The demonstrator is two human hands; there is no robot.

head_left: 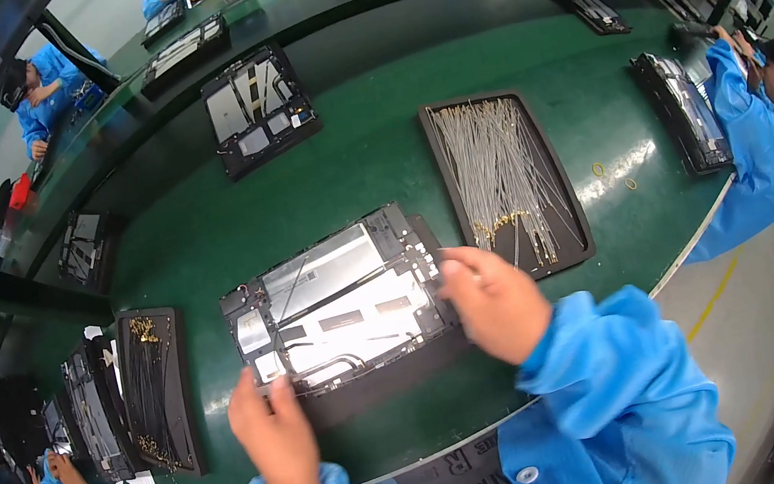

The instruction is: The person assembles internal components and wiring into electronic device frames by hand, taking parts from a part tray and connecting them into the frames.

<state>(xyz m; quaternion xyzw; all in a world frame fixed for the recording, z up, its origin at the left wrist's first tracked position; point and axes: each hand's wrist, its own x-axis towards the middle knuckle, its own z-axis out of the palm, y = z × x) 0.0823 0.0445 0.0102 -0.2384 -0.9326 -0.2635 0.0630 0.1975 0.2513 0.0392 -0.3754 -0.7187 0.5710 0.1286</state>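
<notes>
An opened tablet-like device (348,314) with silver battery plates and dark cables lies in front of me on a black tray (371,394). At its lower left corner my left hand (276,437) is open, thumb and fingers apart around the corner. My right hand (498,305) is closed in a pinch over the device's right edge, slightly blurred; what the fingertips hold, if anything, is too small to name. Right of the device, a dark tray (556,177) holds many thin grey cables (492,159) with gold-coloured ends.
At the left stands a tray (187,395) of black cables with gold ends. More opened devices lie on the green bench (362,145), one (259,107) beyond mine, another (686,113) at the right. Two small yellow rings (598,170) lie nearby. Co-workers in blue sit on several sides.
</notes>
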